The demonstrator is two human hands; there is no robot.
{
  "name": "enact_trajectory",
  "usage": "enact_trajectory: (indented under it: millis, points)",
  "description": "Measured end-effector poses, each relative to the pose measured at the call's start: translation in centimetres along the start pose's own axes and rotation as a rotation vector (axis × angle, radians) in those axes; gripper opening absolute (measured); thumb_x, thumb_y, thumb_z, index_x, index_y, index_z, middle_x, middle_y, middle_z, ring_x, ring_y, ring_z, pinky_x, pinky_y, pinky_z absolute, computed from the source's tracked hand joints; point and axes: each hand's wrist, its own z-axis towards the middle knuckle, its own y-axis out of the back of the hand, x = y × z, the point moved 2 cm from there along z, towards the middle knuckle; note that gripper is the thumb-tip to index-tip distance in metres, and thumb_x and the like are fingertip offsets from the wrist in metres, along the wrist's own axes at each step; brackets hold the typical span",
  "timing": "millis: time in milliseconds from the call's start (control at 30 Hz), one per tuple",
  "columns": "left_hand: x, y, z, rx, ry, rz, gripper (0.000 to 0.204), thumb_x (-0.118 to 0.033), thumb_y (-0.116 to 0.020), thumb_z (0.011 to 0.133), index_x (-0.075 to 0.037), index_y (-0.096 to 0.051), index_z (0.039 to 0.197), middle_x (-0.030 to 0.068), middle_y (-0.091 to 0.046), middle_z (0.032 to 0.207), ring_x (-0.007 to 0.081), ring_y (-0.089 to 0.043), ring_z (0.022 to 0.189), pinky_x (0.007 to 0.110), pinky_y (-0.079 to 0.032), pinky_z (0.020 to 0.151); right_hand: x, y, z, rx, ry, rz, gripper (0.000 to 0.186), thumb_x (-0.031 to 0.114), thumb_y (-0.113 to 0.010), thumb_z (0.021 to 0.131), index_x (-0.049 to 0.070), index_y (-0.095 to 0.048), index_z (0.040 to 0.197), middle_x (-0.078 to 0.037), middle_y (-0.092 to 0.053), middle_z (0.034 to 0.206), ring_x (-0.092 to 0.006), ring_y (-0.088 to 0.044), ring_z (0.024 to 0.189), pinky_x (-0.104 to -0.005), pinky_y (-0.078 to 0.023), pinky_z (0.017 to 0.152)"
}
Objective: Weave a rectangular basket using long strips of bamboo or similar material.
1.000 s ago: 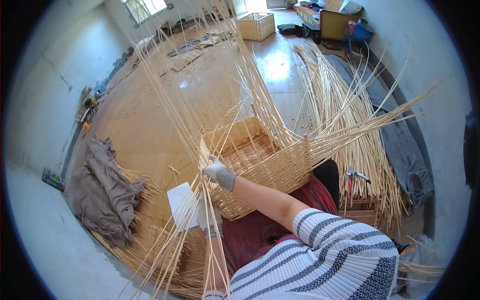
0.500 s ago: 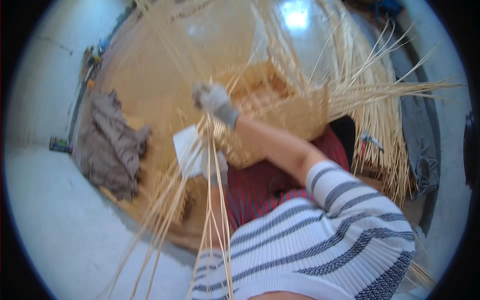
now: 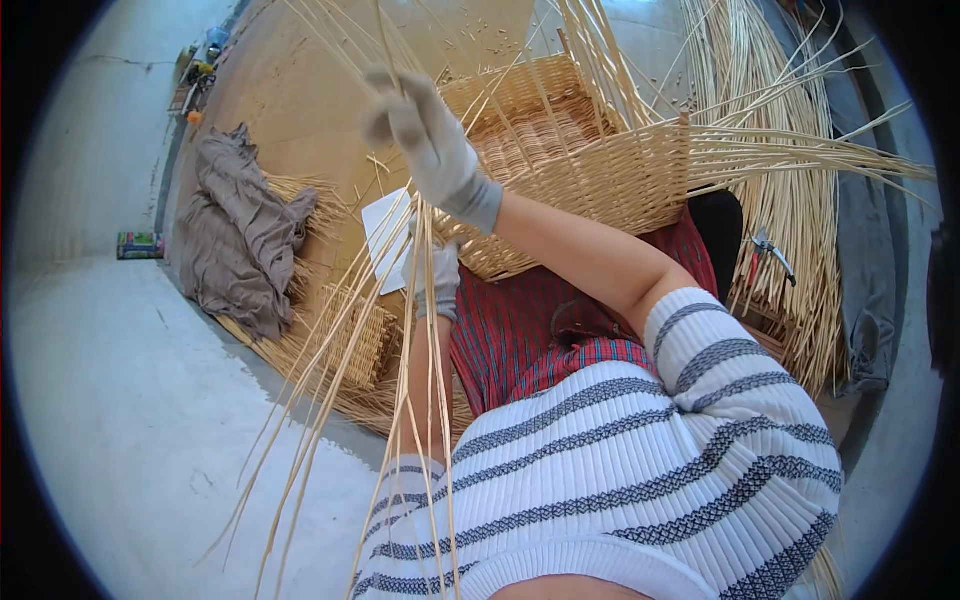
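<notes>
1. Wearing gloves, hands apart. Left hand [image 3: 441, 274], left of centre, behind strands [image 3: 421, 222]; can't tell its grip.
2. Right hand [image 3: 432, 150] raised higher, fingers blurred at an upright strand [image 3: 386, 42]; grip unclear.
3. Wicker basket [image 3: 585, 192], upper centre, corner over my red lap cloth [image 3: 497, 345].
4. Shears [image 3: 762, 243] on rods [image 3: 805, 310], right.

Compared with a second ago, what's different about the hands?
The right hand has come off the left side of the wicker basket and risen toward the upright strands; blur hides whether it grips one. The left hand stays low by the basket's near corner.
</notes>
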Motion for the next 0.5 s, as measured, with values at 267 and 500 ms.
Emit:
enact_trajectory:
  millis: [267,500]
  points:
    - [-5.3,1.0,-0.3,0.084,0.011,-0.026,0.07,-0.039,-0.082,0.072,-0.013,-0.05,0.129,0.0181,-0.071,0.097,0.041,-0.068,0.089,0.049,-0.053,0.075,-6.2,12.1,-9.4,0.054,-0.426,0.317,0.029,0.035,-0.052,0.104,0.006,-0.056,0.1,-0.007,-0.064,0.092,-0.0169,-0.062,0.07,-0.0316,-0.053,0.063]
    - [-15.0,2.9,-2.0,-0.058,-0.278,-0.3,0.046,-0.014,-0.056,0.1,-0.004,-0.04,0.142,0.0151,-0.064,0.116,0.026,-0.07,0.063,0.038,-0.057,0.055,-1.8,20.5,-11.4,-0.204,-0.575,-0.181,0.013,0.018,-0.064,0.099,0.007,-0.067,0.105,-0.005,-0.072,0.097,-0.0132,-0.071,0.082,-0.0244,-0.056,0.064]
